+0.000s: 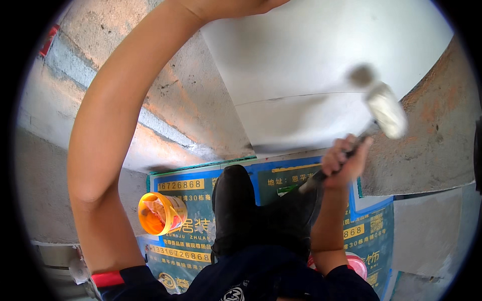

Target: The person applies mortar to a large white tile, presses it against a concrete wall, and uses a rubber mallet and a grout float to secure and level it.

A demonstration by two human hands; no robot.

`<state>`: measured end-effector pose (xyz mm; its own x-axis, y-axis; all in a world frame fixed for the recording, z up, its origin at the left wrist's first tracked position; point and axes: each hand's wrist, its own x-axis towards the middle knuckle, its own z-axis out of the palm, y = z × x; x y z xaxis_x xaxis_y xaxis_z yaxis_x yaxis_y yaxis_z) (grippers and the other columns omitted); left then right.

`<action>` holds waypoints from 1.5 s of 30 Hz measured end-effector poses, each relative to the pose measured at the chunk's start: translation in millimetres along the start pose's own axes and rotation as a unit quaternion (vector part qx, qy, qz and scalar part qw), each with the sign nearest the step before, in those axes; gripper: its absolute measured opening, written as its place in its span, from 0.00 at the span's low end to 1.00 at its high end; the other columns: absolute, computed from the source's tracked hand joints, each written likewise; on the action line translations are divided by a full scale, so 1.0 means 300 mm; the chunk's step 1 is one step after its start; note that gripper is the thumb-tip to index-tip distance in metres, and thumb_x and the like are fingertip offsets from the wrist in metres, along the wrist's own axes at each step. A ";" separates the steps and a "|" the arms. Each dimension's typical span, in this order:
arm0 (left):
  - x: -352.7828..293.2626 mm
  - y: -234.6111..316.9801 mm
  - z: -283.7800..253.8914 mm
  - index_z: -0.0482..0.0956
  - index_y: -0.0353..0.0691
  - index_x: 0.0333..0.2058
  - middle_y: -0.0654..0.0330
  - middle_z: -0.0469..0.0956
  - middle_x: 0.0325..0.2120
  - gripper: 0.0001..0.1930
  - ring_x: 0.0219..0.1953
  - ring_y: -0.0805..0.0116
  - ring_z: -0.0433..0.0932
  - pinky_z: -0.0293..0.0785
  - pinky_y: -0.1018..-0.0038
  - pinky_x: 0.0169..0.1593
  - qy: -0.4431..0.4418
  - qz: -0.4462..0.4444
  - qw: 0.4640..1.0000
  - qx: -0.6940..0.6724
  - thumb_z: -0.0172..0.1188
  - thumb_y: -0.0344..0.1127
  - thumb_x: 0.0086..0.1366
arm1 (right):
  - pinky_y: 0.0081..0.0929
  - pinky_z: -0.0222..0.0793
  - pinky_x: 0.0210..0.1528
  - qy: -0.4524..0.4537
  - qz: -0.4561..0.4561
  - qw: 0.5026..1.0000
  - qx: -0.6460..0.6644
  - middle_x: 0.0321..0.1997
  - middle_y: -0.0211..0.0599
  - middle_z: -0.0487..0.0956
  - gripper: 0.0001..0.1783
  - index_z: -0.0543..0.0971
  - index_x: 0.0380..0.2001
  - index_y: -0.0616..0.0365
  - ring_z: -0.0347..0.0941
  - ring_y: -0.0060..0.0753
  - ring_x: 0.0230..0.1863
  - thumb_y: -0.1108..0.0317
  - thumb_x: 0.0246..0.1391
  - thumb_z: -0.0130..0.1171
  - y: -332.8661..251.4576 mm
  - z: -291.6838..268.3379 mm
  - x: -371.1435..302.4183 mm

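My right hand is closed around the dark handle of a mallet, whose white head is tilted up in front of a large white tile. Motion blurs the mallet. A dark smudge beside its head may be its other end or a shadow; I cannot tell. At the top edge, my left hand reaches up to the tile, with its fingers cut off by the frame. A thin line, perhaps a joint, crosses the tile.
An orange-yellow bucket holding a crumpled wrapper stands left of my feet on printed green floor sheeting. A pinkish-red tub is partly hidden by my right arm. Rough cement walls flank the tile. My dark shoe faces it.
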<state>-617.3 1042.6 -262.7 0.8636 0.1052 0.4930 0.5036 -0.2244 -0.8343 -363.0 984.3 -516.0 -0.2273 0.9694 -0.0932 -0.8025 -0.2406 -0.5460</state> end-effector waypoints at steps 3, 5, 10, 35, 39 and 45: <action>-0.013 -0.028 0.027 0.73 0.34 0.48 0.49 0.68 0.56 0.22 0.61 0.55 0.64 0.58 0.61 0.64 0.037 0.022 0.999 0.007 0.55 0.37 0.56 | 0.19 0.43 0.07 0.049 -0.158 0.985 0.052 0.13 0.21 0.55 0.31 0.62 0.23 0.48 0.45 0.17 0.08 0.32 0.59 0.35 -0.013 0.022 0.038; 0.001 -0.007 0.013 0.73 0.34 0.49 0.50 0.68 0.56 0.22 0.61 0.54 0.64 0.58 0.61 0.64 0.022 0.011 1.000 -0.006 0.55 0.37 0.56 | 0.19 0.41 0.08 0.109 -0.083 0.991 0.009 0.13 0.21 0.54 0.30 0.61 0.23 0.48 0.44 0.17 0.09 0.32 0.59 0.36 0.011 0.057 0.081; 0.036 0.001 -0.031 0.72 0.35 0.49 0.51 0.67 0.57 0.21 0.62 0.56 0.63 0.56 0.62 0.65 -0.008 -0.013 0.995 -0.102 0.55 0.37 0.58 | 0.18 0.39 0.09 -0.022 0.065 0.996 -0.050 0.13 0.22 0.53 0.30 0.60 0.22 0.48 0.43 0.16 0.09 0.33 0.60 0.34 -0.041 0.019 0.090; -0.023 -0.015 0.013 0.63 0.41 0.62 0.59 0.61 0.63 0.24 0.67 0.60 0.55 0.49 0.61 0.69 -0.171 -0.091 0.980 0.048 0.50 0.31 0.66 | 0.24 0.46 0.12 0.199 -0.155 0.968 -0.002 0.15 0.26 0.56 0.31 0.61 0.23 0.51 0.50 0.23 0.10 0.33 0.60 0.33 -0.177 -0.044 0.223; -0.002 -0.026 0.001 0.62 0.40 0.62 0.57 0.60 0.63 0.24 0.67 0.57 0.54 0.48 0.59 0.68 -0.158 -0.072 0.984 -0.038 0.48 0.34 0.67 | 0.25 0.48 0.12 0.239 -0.100 0.965 -0.033 0.15 0.28 0.57 0.31 0.61 0.23 0.52 0.51 0.23 0.11 0.34 0.60 0.35 -0.255 -0.028 0.331; 0.054 0.008 -0.080 0.62 0.36 0.60 0.50 0.60 0.63 0.24 0.67 0.53 0.54 0.48 0.52 0.67 -0.256 -0.149 0.948 -0.115 0.46 0.37 0.67 | 0.26 0.51 0.11 0.328 -0.102 0.934 0.097 0.14 0.28 0.59 0.32 0.59 0.22 0.52 0.52 0.23 0.09 0.33 0.60 0.34 -0.328 0.087 0.307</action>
<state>-602.7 1020.5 -250.8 0.6114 0.6403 0.4650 0.7594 -0.3097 -0.5722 -319.2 1096.1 -449.1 0.2771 0.8024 -0.5286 -0.8913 0.0092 -0.4534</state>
